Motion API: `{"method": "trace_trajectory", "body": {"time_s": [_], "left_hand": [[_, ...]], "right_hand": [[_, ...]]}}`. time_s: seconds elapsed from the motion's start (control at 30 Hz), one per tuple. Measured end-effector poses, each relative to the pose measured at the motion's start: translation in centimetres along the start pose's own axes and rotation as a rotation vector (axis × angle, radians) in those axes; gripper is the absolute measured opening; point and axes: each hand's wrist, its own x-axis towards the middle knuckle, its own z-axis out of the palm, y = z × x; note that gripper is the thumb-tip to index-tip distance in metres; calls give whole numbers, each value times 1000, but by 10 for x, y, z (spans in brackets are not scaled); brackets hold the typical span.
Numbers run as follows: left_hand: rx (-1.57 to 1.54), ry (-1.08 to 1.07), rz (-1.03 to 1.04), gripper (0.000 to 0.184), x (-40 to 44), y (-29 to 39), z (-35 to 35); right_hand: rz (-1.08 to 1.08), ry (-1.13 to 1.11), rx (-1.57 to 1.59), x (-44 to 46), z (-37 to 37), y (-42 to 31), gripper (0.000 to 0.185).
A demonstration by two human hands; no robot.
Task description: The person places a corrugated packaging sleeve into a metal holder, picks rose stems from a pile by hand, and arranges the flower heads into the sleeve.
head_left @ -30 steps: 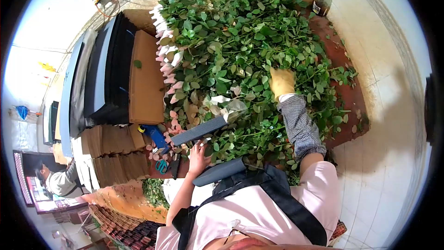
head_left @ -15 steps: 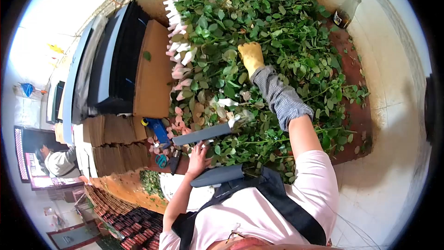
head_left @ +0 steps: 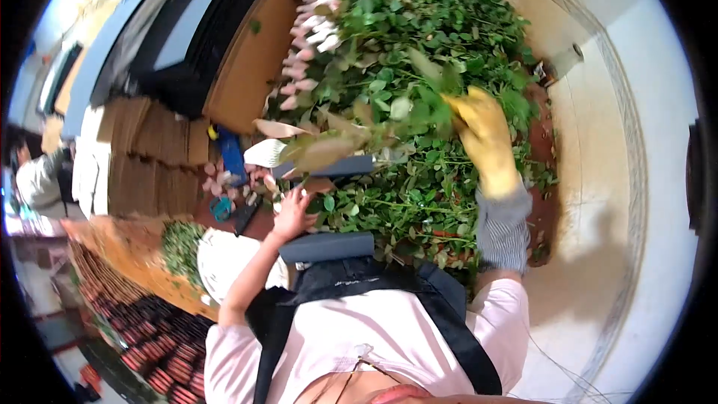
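My right hand (head_left: 485,138), in a yellow glove with a checked sleeve above it, is closed on a leafy stem (head_left: 430,105) over the right part of the leafy pile (head_left: 426,22). The stem reaches left, blurred, to a flower head in a white net sleeve (head_left: 265,152). My left hand (head_left: 293,213) is bare and lies beside the near edge of a grey board (head_left: 329,167), below the netted flower. Its fingers are partly spread, with pale petals near the fingertips. A second grey padded piece (head_left: 329,247) lies just in front of my body.
Netted pink and white flower heads (head_left: 303,37) line the pile's left side. Further left are brown cardboard (head_left: 247,56), stacked paper (head_left: 149,157), a blue tool (head_left: 230,158) and teal scissors (head_left: 221,208). A glass bottle (head_left: 561,66) stands back right. Another person (head_left: 41,179) is far left.
My right hand has drawn back from the pile's middle to the right and now holds a stem with a netted flower. My left hand stays by the board. The whole view has shifted.
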Motion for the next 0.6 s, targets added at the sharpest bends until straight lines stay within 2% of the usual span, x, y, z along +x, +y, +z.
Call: {"method": "trace_trajectory", "body": {"time_s": [0.03,0.07,0.1,0.17,0.2,0.23,0.27,0.33,0.4,0.43,0.5,0.53,0.6], "left_hand": [[-13,-16,-58,67,-1,8,-7],[-7,62,1,66,-7,-15,21],[-23,158,-18,65,-6,-5,13],[-55,175,46,61,-1,-9,13],[-81,155,54,60,0,-6,6],[-84,155,35,58,1,-2,-2],[-84,153,20,55,0,2,-6],[-130,56,-32,51,0,2,-7],[-156,101,-9,48,1,3,-10],[-165,105,-11,47,1,3,-12],[-175,106,-18,47,0,5,-14],[-173,104,-21,48,1,5,-15],[-210,60,-41,47,5,5,-15]], "right_hand": [[114,-39,224,-23,0,-12,31],[126,-100,324,-41,7,-16,25],[144,-161,422,-59,14,-20,20],[39,-237,364,-84,33,-38,13],[282,-344,337,-94,45,-62,10],[352,-323,389,-116,72,-62,12],[363,-251,340,-140,101,-62,14],[273,-398,-5,-169,133,-61,13],[337,-420,-201,-168,145,-72,14],[334,-426,-201,-168,151,-76,14],[464,-91,-176,-167,158,-83,15],[369,-97,-255,-171,167,-81,16],[474,-470,-377,-221,214,-69,17]]}}
